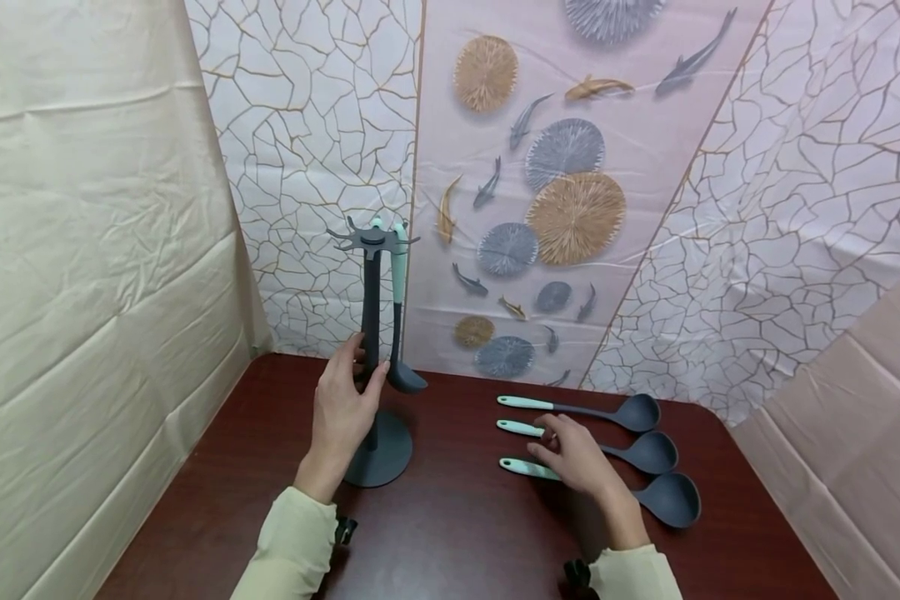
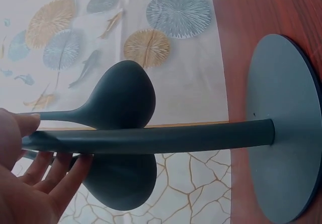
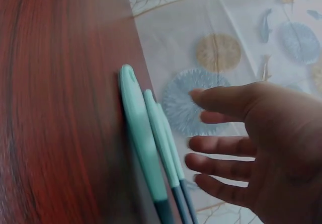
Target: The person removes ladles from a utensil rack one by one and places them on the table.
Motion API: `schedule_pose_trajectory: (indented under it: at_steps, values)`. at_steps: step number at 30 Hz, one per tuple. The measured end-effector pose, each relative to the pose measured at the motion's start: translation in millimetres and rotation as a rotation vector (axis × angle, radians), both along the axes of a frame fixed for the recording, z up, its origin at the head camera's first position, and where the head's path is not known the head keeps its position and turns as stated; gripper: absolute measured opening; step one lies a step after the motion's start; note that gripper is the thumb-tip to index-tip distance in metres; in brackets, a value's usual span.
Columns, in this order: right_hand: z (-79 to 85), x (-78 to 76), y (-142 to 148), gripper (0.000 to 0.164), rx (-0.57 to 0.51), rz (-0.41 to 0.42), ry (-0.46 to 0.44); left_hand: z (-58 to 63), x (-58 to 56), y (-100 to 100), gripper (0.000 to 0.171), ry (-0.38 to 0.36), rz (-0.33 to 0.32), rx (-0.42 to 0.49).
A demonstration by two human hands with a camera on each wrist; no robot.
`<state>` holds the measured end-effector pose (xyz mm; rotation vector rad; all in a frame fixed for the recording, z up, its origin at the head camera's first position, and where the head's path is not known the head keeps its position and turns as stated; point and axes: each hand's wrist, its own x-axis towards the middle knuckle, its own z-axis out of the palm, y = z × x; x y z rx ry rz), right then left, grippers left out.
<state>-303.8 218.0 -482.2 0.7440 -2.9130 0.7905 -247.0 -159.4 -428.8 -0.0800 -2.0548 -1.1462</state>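
Observation:
My left hand (image 1: 345, 412) holds the dark pole of a utensil stand (image 1: 371, 296), thumb on one side and fingers on the other. Two dark ladles with mint handles hang from its hooked top; one ladle (image 1: 407, 379) faces the right, while the other's bowl (image 2: 123, 183) is partly behind the pole in the left wrist view. Over the table, my right hand (image 1: 581, 458) hovers with loosely bent fingers, apart from the handles in the right wrist view. Below it lie three ladles: a far one (image 1: 639, 412), a middle one (image 1: 654, 452) and a near one (image 1: 671, 500).
The stand's round base (image 1: 390, 467) rests on the left part of the dark red wooden table (image 1: 450, 517). Patterned cloth (image 1: 330, 125) hangs behind the table's back edge, and plain cream cloth (image 1: 97, 292) hangs along the left.

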Motion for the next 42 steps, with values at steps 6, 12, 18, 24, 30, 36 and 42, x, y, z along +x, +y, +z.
schedule_pose_trajectory:
  at_steps: [6, 12, 18, 24, 30, 36, 42]
  values:
    - [7.6, 4.8, -12, 0.055, -0.063, 0.002, 0.156, -1.0, -0.4, 0, 0.050, 0.004, -0.008, -0.017]
    - [14.9, 10.0, -20, 0.065, -0.142, -0.011, 0.204, -0.9, 0.2, -1, 0.049, 0.016, -0.014, -0.015]
    - [24.4, 14.5, -27, 0.071, -0.155, -0.038, 0.267, 2.0, -0.1, -4, 0.050, 0.001, -0.012, -0.013]
    - [30.7, 19.0, -31, 0.076, -0.153, -0.045, 0.283, 3.5, 0.0, -3, 0.049, -0.019, -0.026, -0.003]
    - [30.1, 22.9, -33, 0.078, -0.143, -0.033, 0.257, 0.0, 1.2, -2, 0.047, -0.029, -0.023, 0.001]
    - [27.9, 20.9, -37, 0.079, -0.144, 0.012, 0.284, -0.3, 1.2, -2, 0.045, -0.030, -0.017, 0.010]
    - [25.0, 18.1, -42, 0.077, -0.123, 0.051, 0.349, 1.0, 0.9, -1, 0.042, -0.031, -0.036, 0.036]
